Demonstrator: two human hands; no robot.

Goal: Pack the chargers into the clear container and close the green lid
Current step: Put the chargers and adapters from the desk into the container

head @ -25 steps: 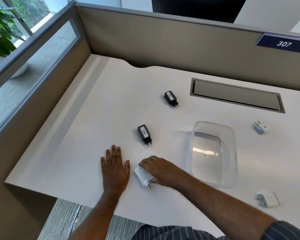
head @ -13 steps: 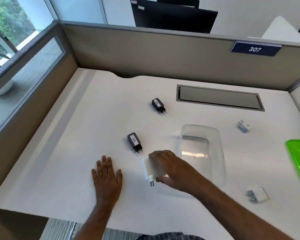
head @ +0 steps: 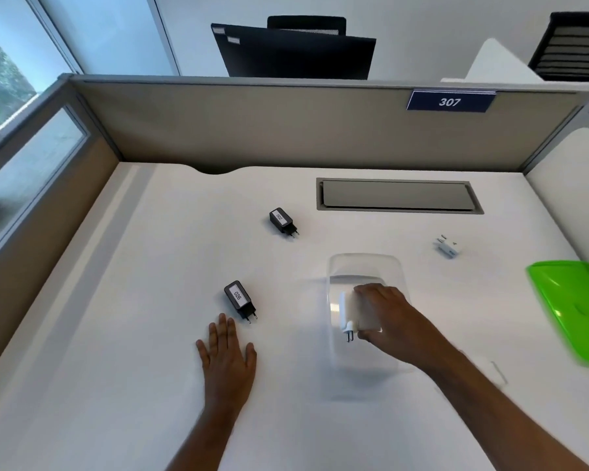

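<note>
My right hand (head: 385, 314) grips a white charger (head: 352, 312) and holds it over the clear container (head: 364, 263), its prongs pointing toward me. My left hand (head: 227, 355) lies flat on the white desk (head: 143, 300), fingers spread, holding nothing. Just beyond its fingertips lies a black charger labelled 026 (head: 239, 299). A second black charger labelled 002 (head: 282, 222) lies farther back. A small white charger (head: 447, 246) rests to the right of the container. The green lid (head: 573, 307) lies at the desk's right edge.
A grey cable hatch (head: 397, 196) is set into the desk behind the container. Beige partition walls (head: 286, 130) close off the back and the left, with a 307 sign (head: 449, 102) on top. My right forearm crosses the desk's front right part.
My right hand lifted the white charger off the desk and carried it right, over the container. The view tilted up and more of the green lid shows. My left hand stayed flat.
</note>
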